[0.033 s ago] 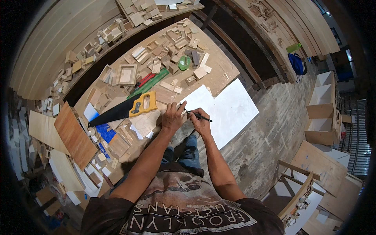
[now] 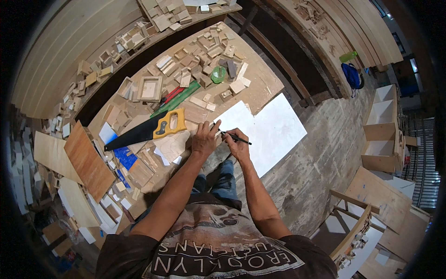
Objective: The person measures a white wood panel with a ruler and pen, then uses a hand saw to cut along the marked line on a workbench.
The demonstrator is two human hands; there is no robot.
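Pen (image 2: 243, 140) in black lies in the right hand (image 2: 238, 148), the fingers closed around its barrel, with its long axis slanting from the far left, at the writing end, to the near right, at the free end. The writing end points toward the left hand (image 2: 204, 139), which sits just beside it; whether the tip touches the surface beneath is too small to tell. The white board (image 2: 278, 130) spreads away to the right of both hands, reaching past the bench (image 2: 265, 90) and out over the concrete floor (image 2: 297, 160). Both hands are at its left end, and the right hand is the nearer to its broad part. The left hand's fingers are bent and lowered at that end, slightly spread; I cannot tell whether they pinch anything or only press down.

To the left of the left hand rests a handsaw (image 2: 171, 124), its yellow handle toward the hand and its dark blade running off to the near left. Beyond the saw lie a green strip (image 2: 182, 98) and a red strip (image 2: 173, 95), side by side and slanting. Small wooden blocks are heaped on the far part.
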